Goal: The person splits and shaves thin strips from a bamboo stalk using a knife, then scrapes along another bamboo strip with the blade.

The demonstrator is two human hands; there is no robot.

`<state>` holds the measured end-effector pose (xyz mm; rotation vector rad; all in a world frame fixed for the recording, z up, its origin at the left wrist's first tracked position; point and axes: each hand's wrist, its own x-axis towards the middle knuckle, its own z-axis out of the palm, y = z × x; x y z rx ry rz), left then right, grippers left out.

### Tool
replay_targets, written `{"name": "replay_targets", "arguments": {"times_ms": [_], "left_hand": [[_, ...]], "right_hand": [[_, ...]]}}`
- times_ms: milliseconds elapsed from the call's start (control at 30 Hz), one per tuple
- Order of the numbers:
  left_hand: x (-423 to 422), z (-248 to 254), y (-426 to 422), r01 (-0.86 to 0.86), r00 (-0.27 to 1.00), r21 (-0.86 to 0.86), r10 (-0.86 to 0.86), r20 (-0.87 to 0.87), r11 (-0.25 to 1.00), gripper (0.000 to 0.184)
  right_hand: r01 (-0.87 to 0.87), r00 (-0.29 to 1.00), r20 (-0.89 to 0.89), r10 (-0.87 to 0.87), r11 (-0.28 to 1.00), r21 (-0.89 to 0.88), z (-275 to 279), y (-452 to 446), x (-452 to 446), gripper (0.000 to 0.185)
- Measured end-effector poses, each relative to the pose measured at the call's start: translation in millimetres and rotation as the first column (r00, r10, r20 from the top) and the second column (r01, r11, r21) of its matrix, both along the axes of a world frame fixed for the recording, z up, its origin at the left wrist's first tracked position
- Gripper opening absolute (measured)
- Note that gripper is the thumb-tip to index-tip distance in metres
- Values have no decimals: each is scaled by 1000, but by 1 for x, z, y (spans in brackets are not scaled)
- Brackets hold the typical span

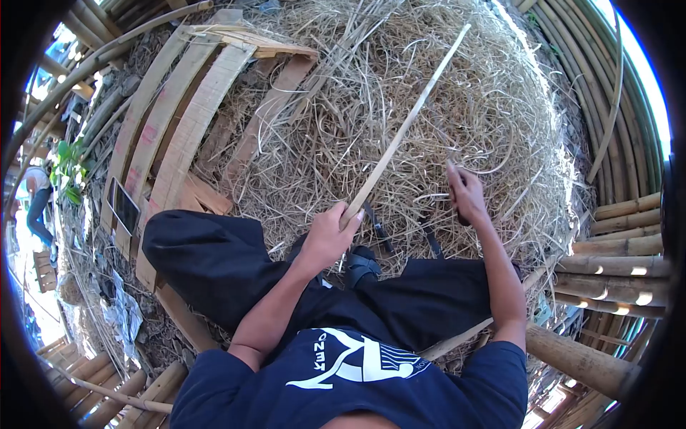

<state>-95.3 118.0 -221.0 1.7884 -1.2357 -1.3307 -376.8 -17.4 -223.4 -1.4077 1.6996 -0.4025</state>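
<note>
My left hand (331, 238) is wrapped round the lower end of a long, pale bamboo strip (406, 127). The strip slants up and away to the right over a thick bed of shavings. Right of it, my right hand (467, 195) is closed on what looks like a knife (451, 166), mostly hidden by the fingers; a dark end shows below the palm. A thin curled shaving (500, 169) lies beside that hand. Two dark, narrow objects (378, 227) lie between my legs, partly covered by shavings; their kind is unclear.
Wooden planks (191, 132) nailed together lie at the left, with a phone (123, 206) on them. Bamboo poles (607, 266) are stacked along the right. A sandalled foot (362, 267) shows between my legs. Another person (38, 204) is at the far left.
</note>
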Motion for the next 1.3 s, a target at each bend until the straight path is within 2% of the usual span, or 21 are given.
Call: {"name": "replay_targets", "arguments": {"times_ms": [33, 100, 133, 233, 433, 533, 600, 667, 700, 800, 833, 867, 900, 933, 967, 1067, 1100, 1133, 1200, 1233, 1300], "left_hand": [[0, 7, -1, -2, 1000, 8, 2, -5, 1000, 27], [-3, 7, -2, 3, 1000, -26, -2, 12, 1000, 27], [-4, 7, -2, 9, 1000, -65, -7, 30, 998, 26], [-5, 2, -2, 56, 995, -11, -55, 81, 998, 26], [-5, -18, -1, 70, 996, -110, -63, 67, 991, 29], [-5, -23, 0, 51, 998, -126, -47, 35, 991, 28], [-2, -13, -3, 31, 1000, -70, -31, 1, 997, 27], [-3, -7, -3, 20, 999, -17, -21, -39, 1000, 27], [-3, -6, -4, 20, 999, -17, -21, -38, 1000, 26], [-1, -7, -5, 24, 999, -36, -25, -41, 999, 25], [0, -9, -5, 18, 998, -31, -20, -59, 999, 25], [-1, -11, -4, 13, 997, -25, -15, -77, 1000, 25], [-3, -17, -4, 12, 997, -23, -13, -78, 1000, 25], [-5, -22, -3, -13, 996, -105, 4, -90, 994, 25], [-5, -25, -3, -38, 995, -186, 19, -101, 982, 25], [-3, -20, -3, 2, 999, -104, -6, -38, 995, 24], [-1, -12, -4, 19, 999, -25, -19, -35, 1000, 25], [-1, -12, -4, 24, 999, -27, -25, -36, 999, 25], [-3, -16, -3, 10, 999, -69, -12, -33, 998, 24], [-3, -18, -3, 9, 999, -77, -12, -33, 997, 24], [-3, -23, -2, -31, 986, -32, 25, -163, 999, 22]], "right_hand": [[-5, 1000, 1, 5, 1000, 5, 1, 6, 9, 63], [-361, 928, -147, 343, 925, -122, 3, 18, 21, 56], [-357, 929, -148, 340, 927, -116, 6, 25, 27, 56], [-630, 745, -342, 573, 772, -79, 7, 37, 42, 51], [-740, 664, -317, 677, 656, -147, 1, 50, 53, 50], [-748, 649, -333, 684, 655, -110, 1, 47, 53, 51], [-741, 657, -386, 647, 647, -178, -10, 37, 43, 54], [-636, 750, -339, 568, 761, -132, -11, 21, 33, 53], [-636, 749, -344, 566, 760, -135, -9, 19, 32, 53], [-412, 898, -194, 394, 909, -61, -1, 12, 32, 49], [-413, 905, -132, 405, 910, -40, 1, 16, 34, 49], [-414, 904, -134, 406, 910, -37, 0, 20, 34, 49], [-565, 814, -214, 540, 821, -79, -4, 25, 36, 46], [-701, 699, -296, 650, 705, -108, -7, 30, 39, 44], [-749, 635, -400, 661, 654, -110, 0, 36, 46, 45], [-720, 661, -380, 647, 689, -79, -11, 21, 33, 53], [-650, 729, -357, 584, 755, -91, -15, 12, 28, 54], [-498, 835, -271, 479, 867, -2, -17, 1, 21, 57], [-297, 911, -286, 298, 954, 48, -21, -18, 7, 57], [-298, 911, -289, 296, 954, 40, -17, -19, 8, 57], [-321, 892, -318, 322, 945, 57, -4, -17, 9, 57]]}}
